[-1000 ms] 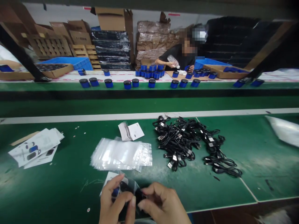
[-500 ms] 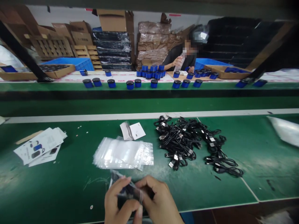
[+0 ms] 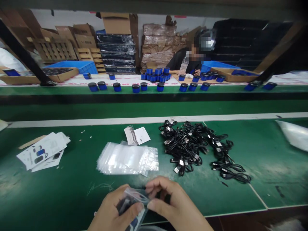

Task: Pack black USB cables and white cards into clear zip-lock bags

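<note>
Near the front edge of the bench, my left hand (image 3: pixel 114 210) grips a clear zip-lock bag (image 3: pixel 136 194), its thumb pressed over the front. Something dark and a printed sheet with a blue picture show through the plastic. My right hand (image 3: pixel 172 202) has its thumb and fingers curled at the bag's right end, by the zip strip. Just beyond my hands lies a fanned stack of clear zip-lock bags (image 3: pixel 125 158). A small pile of folded leaflets (image 3: pixel 141 134) rests behind that stack. To the right is a heap of coiled black USB cables (image 3: pixel 184 144).
Printed sheets (image 3: pixel 44 152) lie at the left, and a white plastic bag (image 3: pixel 295 133) at the far right. Blue cylinders with black tops (image 3: pixel 160 87) line the raised shelf. Behind it sits a co-worker (image 3: pixel 183 61) near a clear bottle (image 3: pixel 184 65).
The bag has tilted, and its zip edge now faces up between my hands. My left hand has shifted left and my right thumb has moved onto the bag's edge. The co-worker's bottle is lower.
</note>
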`<state>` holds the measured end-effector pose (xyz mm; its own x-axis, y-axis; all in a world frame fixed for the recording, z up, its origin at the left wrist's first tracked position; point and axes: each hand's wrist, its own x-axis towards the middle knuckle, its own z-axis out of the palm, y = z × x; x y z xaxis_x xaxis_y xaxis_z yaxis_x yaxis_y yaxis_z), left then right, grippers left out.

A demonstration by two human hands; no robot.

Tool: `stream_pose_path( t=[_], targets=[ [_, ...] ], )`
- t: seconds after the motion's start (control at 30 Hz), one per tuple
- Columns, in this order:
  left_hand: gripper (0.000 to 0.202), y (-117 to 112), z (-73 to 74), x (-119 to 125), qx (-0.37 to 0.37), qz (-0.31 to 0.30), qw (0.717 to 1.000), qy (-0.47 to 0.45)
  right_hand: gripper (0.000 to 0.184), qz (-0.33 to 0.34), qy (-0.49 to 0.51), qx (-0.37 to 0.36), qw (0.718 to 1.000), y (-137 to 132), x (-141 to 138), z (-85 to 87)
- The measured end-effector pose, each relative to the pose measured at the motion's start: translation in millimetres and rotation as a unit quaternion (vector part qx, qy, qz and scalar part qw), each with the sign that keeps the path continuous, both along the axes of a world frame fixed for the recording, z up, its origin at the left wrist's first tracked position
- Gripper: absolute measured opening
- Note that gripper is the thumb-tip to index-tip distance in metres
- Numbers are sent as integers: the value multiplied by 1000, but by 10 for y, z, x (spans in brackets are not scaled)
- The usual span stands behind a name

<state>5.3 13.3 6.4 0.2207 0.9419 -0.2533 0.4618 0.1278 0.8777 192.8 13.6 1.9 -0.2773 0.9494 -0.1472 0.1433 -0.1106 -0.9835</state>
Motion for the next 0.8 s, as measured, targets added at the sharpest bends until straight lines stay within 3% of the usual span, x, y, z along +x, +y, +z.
stream_pose_path(
  t=[0.07,0.3,0.57,0.8],
  targets=[
    [36,-5,-21,-6,-22,-7,999,-41,4,4,-37,13,999,-6,-13,-17],
    [31,30,-45,-155,-37,16,998,-46,14,-22,-70,17,997,0,-79,-4],
    [27,51,-1,-220,9,0,1000,21,15,-20,-108,80,991,-29,-38,17],
    [28,43,12,-222,56,7,998,20,12,-1,-94,75,993,-38,-68,6]
  ],
)
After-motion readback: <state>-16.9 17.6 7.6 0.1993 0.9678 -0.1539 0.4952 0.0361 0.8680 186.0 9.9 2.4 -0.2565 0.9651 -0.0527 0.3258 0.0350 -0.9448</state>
